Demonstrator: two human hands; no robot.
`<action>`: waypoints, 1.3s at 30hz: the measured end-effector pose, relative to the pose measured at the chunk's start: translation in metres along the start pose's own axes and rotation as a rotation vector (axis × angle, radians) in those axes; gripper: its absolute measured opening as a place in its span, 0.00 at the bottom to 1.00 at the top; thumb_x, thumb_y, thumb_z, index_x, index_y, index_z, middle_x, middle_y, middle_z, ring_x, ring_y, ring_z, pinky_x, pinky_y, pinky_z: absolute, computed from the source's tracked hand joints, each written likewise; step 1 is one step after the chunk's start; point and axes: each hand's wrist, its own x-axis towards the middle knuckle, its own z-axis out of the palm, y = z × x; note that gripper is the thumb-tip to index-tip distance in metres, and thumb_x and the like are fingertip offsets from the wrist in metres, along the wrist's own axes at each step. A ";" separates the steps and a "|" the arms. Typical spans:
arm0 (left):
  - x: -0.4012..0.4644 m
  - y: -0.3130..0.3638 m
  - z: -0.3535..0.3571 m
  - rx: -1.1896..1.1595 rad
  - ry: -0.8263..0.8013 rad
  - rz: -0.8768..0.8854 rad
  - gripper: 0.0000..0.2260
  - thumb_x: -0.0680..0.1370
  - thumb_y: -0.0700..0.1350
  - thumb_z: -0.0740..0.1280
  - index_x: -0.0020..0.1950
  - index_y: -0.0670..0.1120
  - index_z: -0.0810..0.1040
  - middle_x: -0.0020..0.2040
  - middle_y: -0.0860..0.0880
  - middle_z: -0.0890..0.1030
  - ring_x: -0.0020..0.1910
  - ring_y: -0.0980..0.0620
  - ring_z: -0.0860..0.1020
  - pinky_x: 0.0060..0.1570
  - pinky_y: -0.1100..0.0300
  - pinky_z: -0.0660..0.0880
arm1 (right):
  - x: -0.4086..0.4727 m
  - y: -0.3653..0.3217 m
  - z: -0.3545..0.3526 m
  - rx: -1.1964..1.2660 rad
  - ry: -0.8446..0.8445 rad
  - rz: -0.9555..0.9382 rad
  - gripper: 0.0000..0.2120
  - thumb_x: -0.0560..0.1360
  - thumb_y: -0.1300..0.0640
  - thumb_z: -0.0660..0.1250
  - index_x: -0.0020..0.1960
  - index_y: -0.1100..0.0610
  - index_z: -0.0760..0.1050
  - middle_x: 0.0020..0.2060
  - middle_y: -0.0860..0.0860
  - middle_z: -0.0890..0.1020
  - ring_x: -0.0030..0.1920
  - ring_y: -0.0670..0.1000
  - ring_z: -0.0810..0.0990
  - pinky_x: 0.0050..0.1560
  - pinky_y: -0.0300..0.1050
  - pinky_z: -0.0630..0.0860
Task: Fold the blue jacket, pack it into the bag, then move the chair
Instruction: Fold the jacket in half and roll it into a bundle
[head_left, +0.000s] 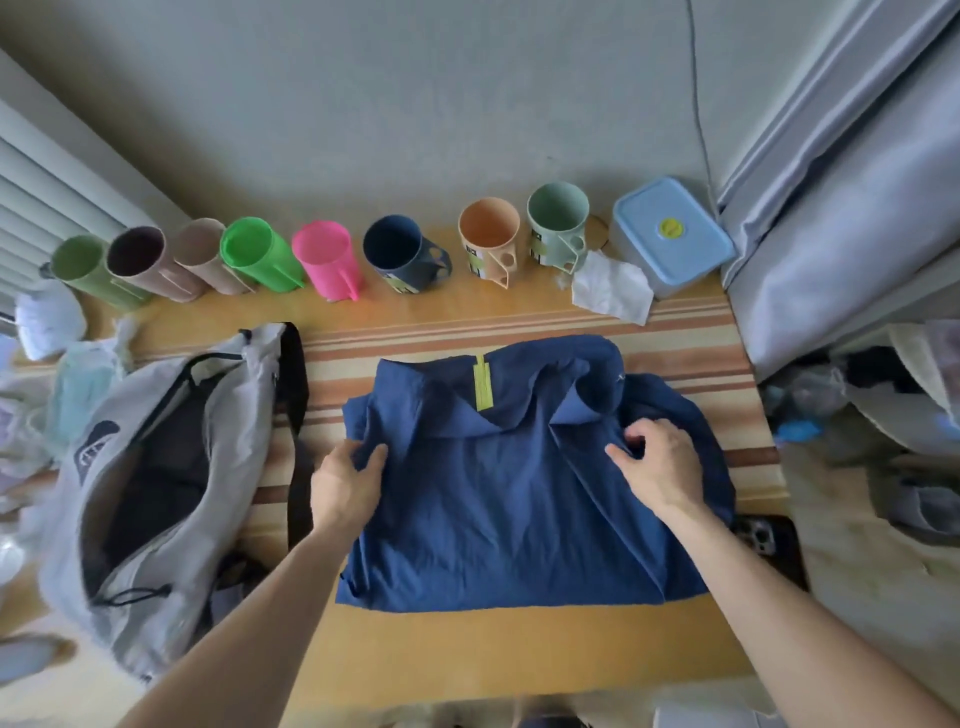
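Observation:
The blue jacket (498, 499) lies partly folded in the middle of the striped table (519, 644), its collar with a yellow-green tab turned toward the wall. My left hand (345, 480) pinches the jacket's left edge. My right hand (657, 465) grips a fold of fabric on the right side near the shoulder. The grey bag (156, 467) lies to the left of the jacket with its zipper open and its dark inside showing. No chair is in view.
Several coloured cups (332, 265) stand in a row along the wall, with a light blue lidded box (670, 236) and a crumpled tissue (610, 288) at the right end. A phone (763, 540) lies by the jacket's right edge. Curtains hang at right, and clutter surrounds the table.

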 end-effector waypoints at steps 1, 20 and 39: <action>0.001 0.000 0.000 -0.021 0.029 0.001 0.15 0.81 0.53 0.66 0.58 0.43 0.78 0.53 0.43 0.82 0.54 0.39 0.79 0.54 0.46 0.76 | 0.001 0.000 0.000 0.073 0.021 0.017 0.13 0.74 0.51 0.74 0.50 0.59 0.79 0.46 0.56 0.81 0.50 0.62 0.79 0.47 0.53 0.75; -0.017 -0.042 -0.015 -0.201 -0.106 -0.174 0.19 0.75 0.64 0.68 0.48 0.49 0.81 0.47 0.50 0.83 0.49 0.47 0.81 0.54 0.45 0.79 | -0.059 0.029 -0.055 0.642 -0.016 0.480 0.22 0.73 0.33 0.68 0.55 0.50 0.76 0.54 0.51 0.79 0.52 0.53 0.78 0.60 0.54 0.72; -0.014 -0.036 -0.020 -0.348 0.043 -0.196 0.23 0.81 0.65 0.58 0.57 0.45 0.75 0.49 0.48 0.78 0.52 0.43 0.76 0.57 0.49 0.71 | -0.006 -0.031 -0.048 0.117 0.549 0.186 0.19 0.76 0.47 0.65 0.64 0.55 0.72 0.61 0.60 0.78 0.62 0.64 0.76 0.61 0.61 0.74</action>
